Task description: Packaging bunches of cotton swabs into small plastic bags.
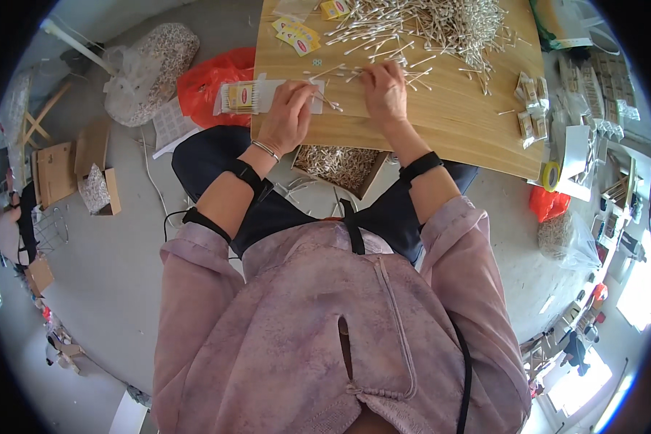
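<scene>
Curled fingers on the left hand (288,114), hold on loose white-tipped, thin-stick cotton swabs (331,103) unclear | right hand (385,90) bent over strays below the heap, fingertip gap hidden | clear, yellow-labelled swab packet (239,98) at the pale wooden table's (448,123) left edge | best pinch mid-stick, lightly, tips aligned
</scene>
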Demonstrator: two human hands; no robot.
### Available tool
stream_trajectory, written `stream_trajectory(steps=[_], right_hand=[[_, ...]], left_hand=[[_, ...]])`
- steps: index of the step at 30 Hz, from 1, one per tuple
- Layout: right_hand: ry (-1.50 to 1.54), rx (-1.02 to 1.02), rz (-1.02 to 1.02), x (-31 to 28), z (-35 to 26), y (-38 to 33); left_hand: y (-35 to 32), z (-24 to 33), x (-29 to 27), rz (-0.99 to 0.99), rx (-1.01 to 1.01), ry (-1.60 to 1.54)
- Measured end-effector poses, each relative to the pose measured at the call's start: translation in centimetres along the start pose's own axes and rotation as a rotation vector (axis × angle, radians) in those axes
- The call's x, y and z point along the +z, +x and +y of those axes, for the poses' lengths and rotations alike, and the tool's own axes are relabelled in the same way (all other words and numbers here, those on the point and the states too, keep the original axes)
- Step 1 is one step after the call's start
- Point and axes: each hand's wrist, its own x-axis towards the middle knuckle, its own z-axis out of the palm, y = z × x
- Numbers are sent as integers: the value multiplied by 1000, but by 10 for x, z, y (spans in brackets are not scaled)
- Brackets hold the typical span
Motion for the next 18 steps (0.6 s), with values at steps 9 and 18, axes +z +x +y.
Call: stream_trajectory(steps=[9,18], right_hand=[[-68,-198,-123,8,-20,-5],[-270,-384,-142,-19,-15,-25]], left_hand=[[2,-5,-6,-78,-106,-29],[2,-11,2,-96,68,96]])
